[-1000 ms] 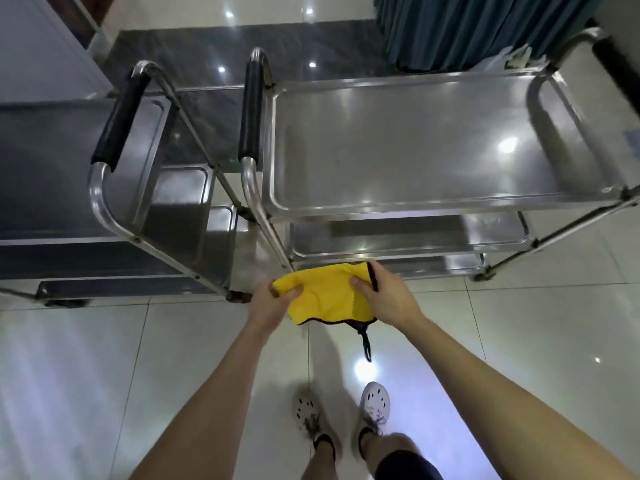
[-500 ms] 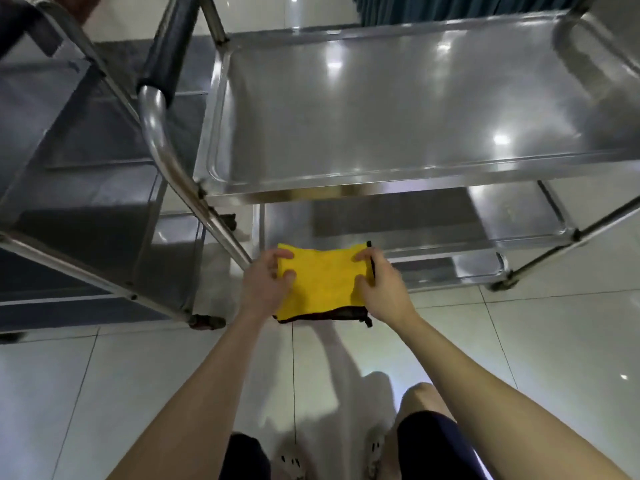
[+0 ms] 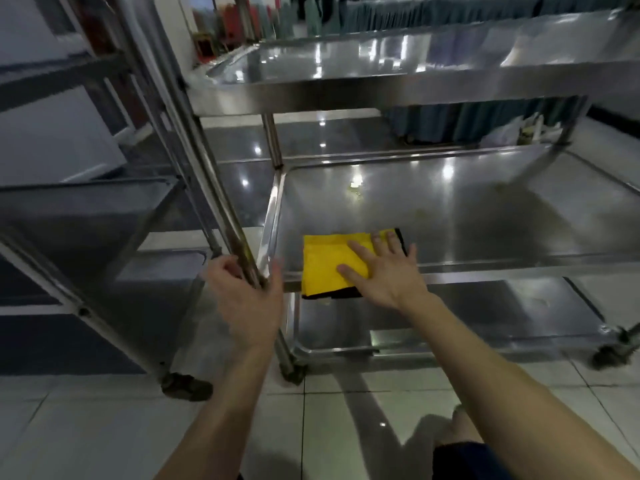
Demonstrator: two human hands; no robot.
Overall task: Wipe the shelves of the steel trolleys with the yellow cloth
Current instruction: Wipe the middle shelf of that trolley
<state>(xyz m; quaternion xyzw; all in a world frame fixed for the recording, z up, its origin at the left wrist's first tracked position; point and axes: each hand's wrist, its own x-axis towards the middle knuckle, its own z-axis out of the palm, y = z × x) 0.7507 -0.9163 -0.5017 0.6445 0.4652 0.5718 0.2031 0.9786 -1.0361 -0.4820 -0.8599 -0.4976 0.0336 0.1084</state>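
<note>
Gripping the slanted steel post [image 3: 214, 195] with the left hand [image 3: 249, 299], fingers curling round it. Pressing the yellow cloth [image 3: 325, 261] onto the middle shelf [image 3: 485, 216] with the right hand [image 3: 388, 275], fingers [image 3: 360, 250] spread flat, black hem overhanging the front lip. Showing bare steel right of and beyond the fingers, far rim blurring.

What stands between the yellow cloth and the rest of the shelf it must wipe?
Nothing visible. The right hand presses the cloth flat on the middle shelf; ahead lie only a few small specks.
</note>
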